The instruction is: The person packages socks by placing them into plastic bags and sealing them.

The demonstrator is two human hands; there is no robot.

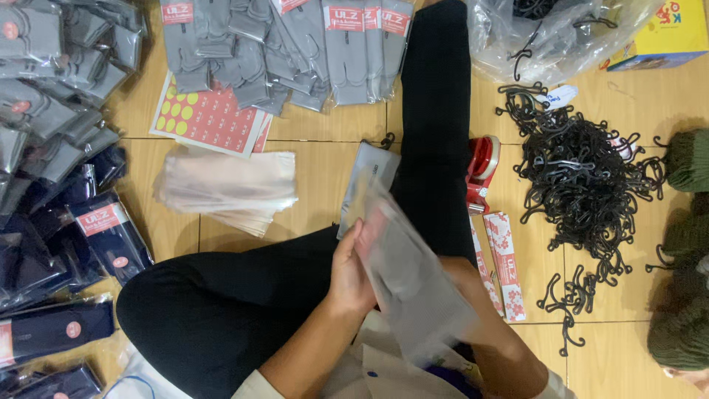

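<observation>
My left hand (350,270) grips the left edge of a grey sock packet (410,281) in clear plastic, blurred by motion, held over my lap. My right hand (458,269) is mostly hidden behind the packet's right side, with only the wrist and forearm showing; it seems to hold the packet from behind. My legs in black trousers (436,111) are folded on the wooden floor. Another flat grey packet (365,177) lies on the floor against my leg, just beyond the held one.
A stack of clear bags (225,188) and a red sticker sheet (210,118) lie ahead on the left. Grey sock packs (281,52) are at the top, navy packs (66,251) at the left. At the right are black hooks (583,177), a red tape dispenser (481,166), floral cards (506,266) and green knitwear (683,295).
</observation>
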